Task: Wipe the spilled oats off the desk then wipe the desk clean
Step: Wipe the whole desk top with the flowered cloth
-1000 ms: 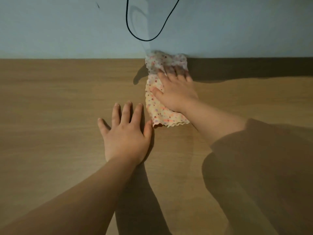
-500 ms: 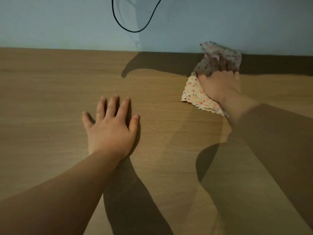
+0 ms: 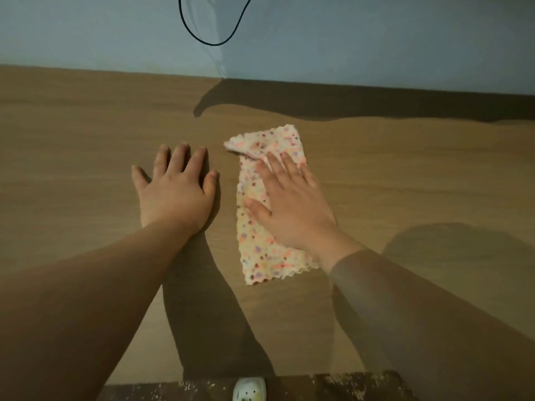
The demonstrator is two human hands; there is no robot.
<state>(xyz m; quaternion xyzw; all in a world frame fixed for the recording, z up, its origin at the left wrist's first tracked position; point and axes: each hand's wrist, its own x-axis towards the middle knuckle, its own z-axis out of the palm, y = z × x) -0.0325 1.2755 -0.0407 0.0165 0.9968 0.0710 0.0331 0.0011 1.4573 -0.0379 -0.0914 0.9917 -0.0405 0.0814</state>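
A pale cloth with small coloured dots (image 3: 262,250) lies folded on the wooden desk (image 3: 405,175), near its middle. My right hand (image 3: 292,204) presses flat on the cloth with straight fingers. Just left of the cloth, my left hand (image 3: 176,192) rests palm down on the bare desk, fingers spread. No oats show on the desk top.
A blue-grey wall (image 3: 376,39) runs along the desk's far edge, with a black cable (image 3: 212,43) looping down it. Below the near edge lies a dark floor with pale specks (image 3: 362,386) and a white slipper-like object (image 3: 249,389).
My right hand has dragged the cloth from the far right edge by the wall back toward me and to the left, beside my left hand. The left hand stays planted.
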